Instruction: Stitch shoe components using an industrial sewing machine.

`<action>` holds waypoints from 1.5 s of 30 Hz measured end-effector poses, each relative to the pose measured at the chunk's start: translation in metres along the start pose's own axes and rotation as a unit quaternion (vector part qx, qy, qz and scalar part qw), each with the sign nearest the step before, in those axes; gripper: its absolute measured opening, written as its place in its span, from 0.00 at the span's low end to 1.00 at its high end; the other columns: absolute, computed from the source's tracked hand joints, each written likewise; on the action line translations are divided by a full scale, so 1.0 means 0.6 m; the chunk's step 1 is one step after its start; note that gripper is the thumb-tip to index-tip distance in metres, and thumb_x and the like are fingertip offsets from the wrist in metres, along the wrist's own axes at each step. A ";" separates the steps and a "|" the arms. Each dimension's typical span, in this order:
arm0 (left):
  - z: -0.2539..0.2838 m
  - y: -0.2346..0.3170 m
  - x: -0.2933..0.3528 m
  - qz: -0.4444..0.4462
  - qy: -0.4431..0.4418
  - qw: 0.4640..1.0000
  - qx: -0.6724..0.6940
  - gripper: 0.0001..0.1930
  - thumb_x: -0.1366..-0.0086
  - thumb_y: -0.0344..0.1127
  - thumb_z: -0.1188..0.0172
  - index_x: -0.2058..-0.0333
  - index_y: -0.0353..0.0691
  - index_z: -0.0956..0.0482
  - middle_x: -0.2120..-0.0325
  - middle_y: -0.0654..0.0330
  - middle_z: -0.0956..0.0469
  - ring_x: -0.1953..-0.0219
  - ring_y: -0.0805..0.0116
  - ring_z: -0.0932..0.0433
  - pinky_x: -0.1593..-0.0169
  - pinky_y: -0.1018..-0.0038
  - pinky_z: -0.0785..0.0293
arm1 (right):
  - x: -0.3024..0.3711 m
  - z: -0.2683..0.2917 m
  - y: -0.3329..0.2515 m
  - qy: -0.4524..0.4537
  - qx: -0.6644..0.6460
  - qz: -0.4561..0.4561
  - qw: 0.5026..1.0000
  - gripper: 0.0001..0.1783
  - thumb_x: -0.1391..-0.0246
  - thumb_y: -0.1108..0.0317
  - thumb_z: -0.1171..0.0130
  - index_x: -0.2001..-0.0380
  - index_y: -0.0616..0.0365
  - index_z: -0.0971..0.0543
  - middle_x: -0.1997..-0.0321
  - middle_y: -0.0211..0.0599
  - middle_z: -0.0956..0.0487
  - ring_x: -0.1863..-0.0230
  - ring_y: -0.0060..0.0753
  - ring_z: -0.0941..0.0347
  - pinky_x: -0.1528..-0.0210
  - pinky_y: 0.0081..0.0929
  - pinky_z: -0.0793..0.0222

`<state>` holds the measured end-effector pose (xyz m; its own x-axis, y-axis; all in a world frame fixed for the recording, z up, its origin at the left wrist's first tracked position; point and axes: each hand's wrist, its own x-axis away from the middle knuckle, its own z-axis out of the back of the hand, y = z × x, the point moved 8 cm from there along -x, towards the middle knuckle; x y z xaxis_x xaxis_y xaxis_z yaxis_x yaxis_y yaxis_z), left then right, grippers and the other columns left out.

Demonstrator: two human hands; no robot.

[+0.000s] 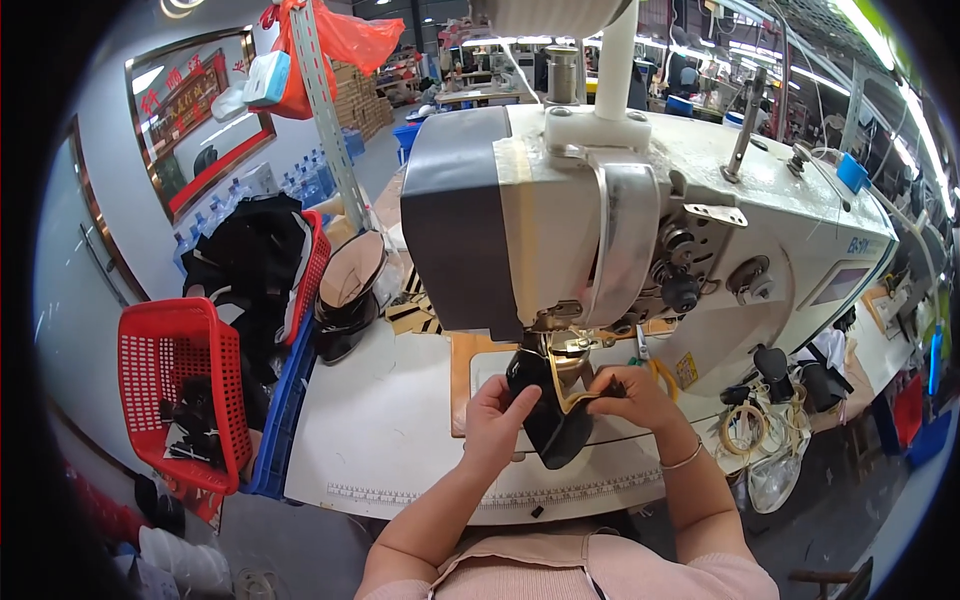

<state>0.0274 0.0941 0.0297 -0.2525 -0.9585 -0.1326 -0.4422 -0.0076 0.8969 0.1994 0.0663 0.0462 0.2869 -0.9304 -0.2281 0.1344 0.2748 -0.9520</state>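
Observation:
A black leather piece with a tan inner edge, which looks like a shoe upper [557, 432], lies under the needle area of a large white sewing machine [560, 230]. My left hand [497, 418] grips its left side, with thumb on top and fingers curled. On the other side my right hand [636, 402] pinches the tan edge between thumb and fingers. A bracelet circles my right wrist. The presser foot [572, 342] stands just above the leather, and the exact stitching point is partly hidden.
Scissors [655, 368] with orange handles lie right of the needle. Red baskets [232, 400] of black pieces and a blue crate [275, 450] stand at the left. Black boot parts [345, 330] sit at the table's far left. Tape rolls [742, 428] and bags hang at right.

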 end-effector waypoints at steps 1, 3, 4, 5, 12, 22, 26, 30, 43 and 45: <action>0.002 -0.002 -0.005 0.022 0.008 1.000 -0.008 0.06 0.42 0.32 0.40 0.72 0.39 0.30 0.78 0.72 0.30 0.75 0.86 0.35 0.71 0.87 0.38 | -0.001 0.003 -0.001 0.012 0.002 -0.006 1.000 0.07 0.56 0.74 0.36 0.75 0.59 0.25 0.78 0.21 0.29 0.76 0.10 0.38 0.74 0.12 0.42; -0.002 0.012 -0.017 -0.004 -0.001 1.000 0.003 0.06 0.42 0.31 0.40 0.70 0.38 0.29 0.76 0.70 0.28 0.74 0.85 0.33 0.70 0.86 0.37 | -0.005 0.006 -0.008 0.025 0.004 -0.011 1.000 0.07 0.56 0.73 0.36 0.75 0.59 0.25 0.78 0.20 0.29 0.76 0.10 0.38 0.74 0.11 0.42; -0.003 0.012 -0.021 0.011 -0.001 1.000 0.024 0.06 0.43 0.31 0.40 0.69 0.37 0.28 0.75 0.69 0.27 0.73 0.84 0.32 0.69 0.86 0.36 | -0.006 0.009 -0.008 0.035 0.003 -0.029 0.999 0.07 0.57 0.75 0.36 0.75 0.60 0.25 0.78 0.21 0.28 0.77 0.09 0.38 0.74 0.11 0.42; -0.005 0.010 -0.024 0.025 -0.002 0.999 0.045 0.07 0.43 0.31 0.40 0.68 0.37 0.28 0.74 0.68 0.26 0.72 0.83 0.31 0.68 0.85 0.34 | -0.006 0.011 -0.009 0.044 0.001 -0.046 0.998 0.06 0.58 0.77 0.36 0.75 0.60 0.25 0.78 0.22 0.27 0.77 0.09 0.38 0.75 0.10 0.42; -0.004 0.017 -0.043 0.033 0.013 0.998 0.049 0.08 0.43 0.29 0.41 0.65 0.35 0.27 0.72 0.66 0.25 0.70 0.82 0.29 0.65 0.85 0.33 | -0.011 0.019 -0.023 0.080 0.045 -0.079 0.993 0.09 0.60 0.74 0.33 0.75 0.60 0.24 0.78 0.20 0.28 0.76 0.09 0.37 0.74 0.10 0.42; -0.017 0.042 -0.036 -0.013 -0.036 0.998 -0.044 0.21 0.48 0.26 0.37 0.57 0.34 0.34 0.63 0.60 0.30 0.63 0.78 0.29 0.60 0.83 0.30 | -0.022 0.036 -0.013 0.156 0.010 -0.062 0.986 0.13 0.60 0.67 0.31 0.73 0.60 0.24 0.81 0.18 0.30 0.78 0.11 0.39 0.75 0.11 0.43; -0.015 0.051 -0.047 -0.031 -0.038 0.995 -0.087 0.21 0.48 0.27 0.37 0.56 0.35 0.34 0.63 0.60 0.30 0.63 0.78 0.29 0.62 0.83 0.30 | -0.027 0.041 -0.010 0.182 0.041 -0.052 0.981 0.11 0.58 0.68 0.33 0.74 0.61 0.24 0.79 0.20 0.29 0.76 0.11 0.38 0.74 0.11 0.43; -0.024 0.044 -0.023 -0.047 -0.033 0.988 -0.145 0.23 0.47 0.28 0.38 0.54 0.34 0.36 0.62 0.60 0.29 0.63 0.77 0.28 0.62 0.82 0.30 | -0.012 0.057 -0.047 0.291 0.028 0.059 0.955 0.07 0.55 0.71 0.36 0.74 0.61 0.24 0.75 0.22 0.29 0.74 0.11 0.37 0.73 0.11 0.43; -0.019 0.049 -0.039 -0.023 -0.030 0.983 -0.177 0.22 0.48 0.29 0.37 0.54 0.33 0.32 0.64 0.59 0.26 0.62 0.75 0.27 0.59 0.81 0.30 | -0.018 -0.041 -0.159 0.155 0.504 0.318 0.788 0.17 0.58 0.59 0.37 0.64 0.53 0.23 0.63 0.29 0.21 0.65 0.30 0.25 0.63 0.25 0.33; -0.023 0.061 -0.046 -0.048 -0.043 0.987 -0.145 0.21 0.49 0.29 0.37 0.56 0.34 0.30 0.64 0.59 0.25 0.63 0.75 0.26 0.60 0.80 0.29 | -0.017 -0.044 -0.160 0.151 0.523 0.329 0.772 0.17 0.59 0.60 0.37 0.64 0.53 0.23 0.64 0.27 0.21 0.66 0.28 0.25 0.63 0.25 0.32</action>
<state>0.0299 0.1161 0.0721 -0.2996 -0.9214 -0.2475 -0.2059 -0.1909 0.9598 0.1586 0.0430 0.1346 0.4071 -0.4770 -0.7789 0.7909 0.6107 0.0395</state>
